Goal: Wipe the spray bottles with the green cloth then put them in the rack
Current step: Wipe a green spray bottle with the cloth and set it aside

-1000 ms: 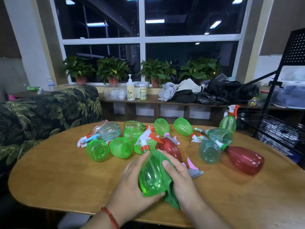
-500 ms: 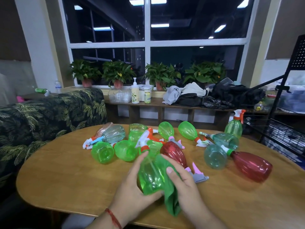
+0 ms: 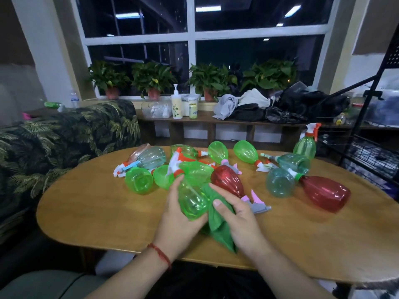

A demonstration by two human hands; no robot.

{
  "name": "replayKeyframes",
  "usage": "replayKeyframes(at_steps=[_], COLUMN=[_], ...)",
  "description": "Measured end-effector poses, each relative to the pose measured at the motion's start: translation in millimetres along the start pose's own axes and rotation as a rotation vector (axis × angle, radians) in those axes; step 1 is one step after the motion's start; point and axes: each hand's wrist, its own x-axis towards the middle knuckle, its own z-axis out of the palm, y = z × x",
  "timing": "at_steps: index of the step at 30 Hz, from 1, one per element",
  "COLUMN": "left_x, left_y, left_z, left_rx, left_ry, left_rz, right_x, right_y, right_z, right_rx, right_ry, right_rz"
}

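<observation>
Left hand (image 3: pixel 179 221) is wrapped around a ribbed, see-through green plastic bottle (image 3: pixel 192 200) just above the smooth wooden table (image 3: pixel 97 212). Right hand (image 3: pixel 235 214) bunches the soft green cloth (image 3: pixel 220 229) against its side. Rack (image 3: pixel 375 147) stands off right.

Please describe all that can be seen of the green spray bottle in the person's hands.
The green spray bottle is clear ribbed plastic, with an orange collar and a white trigger head at its far end. It looks empty. It lies tilted, base toward the camera, over the table. The left hand grips its left side; the right hand holds the green cloth against its right side.
</observation>
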Motion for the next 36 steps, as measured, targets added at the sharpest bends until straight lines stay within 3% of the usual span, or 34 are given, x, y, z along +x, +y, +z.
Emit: replayKeyframes(at_steps=[5, 8, 11, 14, 18, 22, 26, 28, 32, 34, 36], left_x=[3.2, 8.6, 14.5, 18.9, 21.9, 24.0, 24.4, 22.5, 12.0, 6.2, 1.7], left_y=[9.8, 21.1, 31.6, 27.8, 26.7, 34.3, 45.2, 47.9, 54.6, 55.5, 53.7], left_z=[7.8, 2.1, -7.3, -11.7, -9.5, -7.3, -9.5, -7.9, 6.9, 18.3, 28.9], left_rx=[-0.018, -0.261, -0.567, -0.639, -0.668, -0.58, -0.595, -0.606, -0.683, -0.709, -0.523], left_ry=[-0.037, -0.168, -0.196, -0.192, -0.064, -0.006, 0.002, 0.022, 0.115, 0.156, 0.214], left_rz=[-0.083, -0.2, -0.338, -0.372, -0.4, -0.354, -0.375, -0.367, -0.275, -0.234, -0.12], right_x=[4.3, 7.8, 7.3, 6.1, 0.2, -7.9, -9.4, -11.2, -11.8, -8.3, -2.0], right_y=[-2.1, -3.2, -5.7, -6.4, -7.0, -1.7, 2.9, -1.0, -11.7, -14.4, -14.9], right_z=[-0.9, -5.4, -7.0, -5.8, -2.7, 2.3, 5.1, 6.6, 4.3, 3.1, 1.5], right_rx=[0.062, 0.245, 0.328, 0.318, -0.007, -0.529, -0.669, -0.624, -0.401, -0.165, 0.172], right_ry=[0.032, 0.095, 0.119, 0.105, 0.089, 0.028, -0.036, -0.012, 0.043, 0.087, 0.153], right_rz=[0.067, 0.152, 0.2, 0.18, -0.01, -0.402, -0.62, -0.586, -0.315, -0.154, 0.035])
